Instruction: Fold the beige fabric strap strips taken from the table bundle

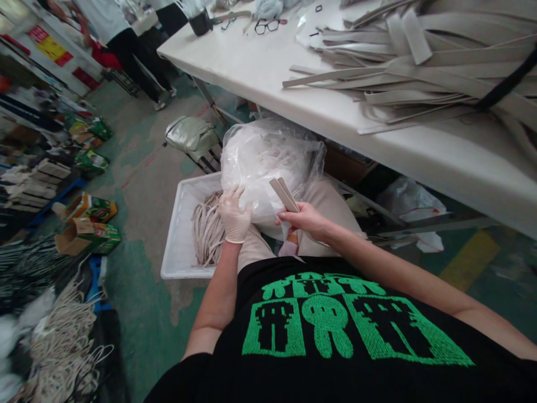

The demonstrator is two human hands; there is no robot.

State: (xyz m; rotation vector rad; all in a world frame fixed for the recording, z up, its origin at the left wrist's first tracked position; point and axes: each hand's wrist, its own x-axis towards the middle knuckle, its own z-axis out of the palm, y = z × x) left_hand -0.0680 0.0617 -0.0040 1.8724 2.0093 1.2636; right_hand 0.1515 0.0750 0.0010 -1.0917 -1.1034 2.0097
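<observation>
Nearest, a shirt (329, 336) is worn; straps (285, 194) are gripped by the right hand (308, 218); a bag (266, 159) is touched by the left hand (235, 215), its grip unclear.

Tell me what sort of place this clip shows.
Probably a factory or workshop floor: a long white worktable heaped with beige straps, a white plastic crate holding more strips, and worn green floor paint.

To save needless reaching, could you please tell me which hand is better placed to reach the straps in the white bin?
Probably the left hand: gloved, at the clear plastic bag, it is close beside the beige straps in the white bin. The right hand is farther off, holding flat beige strips.
</observation>
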